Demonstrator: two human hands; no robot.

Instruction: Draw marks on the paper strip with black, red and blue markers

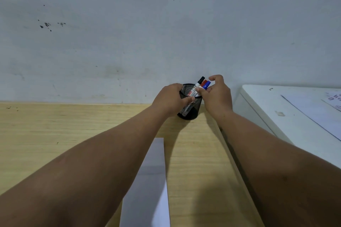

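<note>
A black mesh pen cup (191,110) stands at the back of the wooden desk, against the wall. Three markers stick out of it: black-capped (200,80), red-capped (204,84) and blue-capped (207,84). My left hand (170,98) wraps around the cup's left side. My right hand (217,92) is at the markers, its fingertips pinching the white barrel just below the caps; which marker it grips I cannot tell. A long white paper strip (151,180) lies on the desk between my forearms, running toward me.
The wooden desk (55,134) ends at a grey wall (129,33) behind the cup. To the right stands a white cabinet (267,101) with printed sheets (313,108) on top, close beside my right forearm.
</note>
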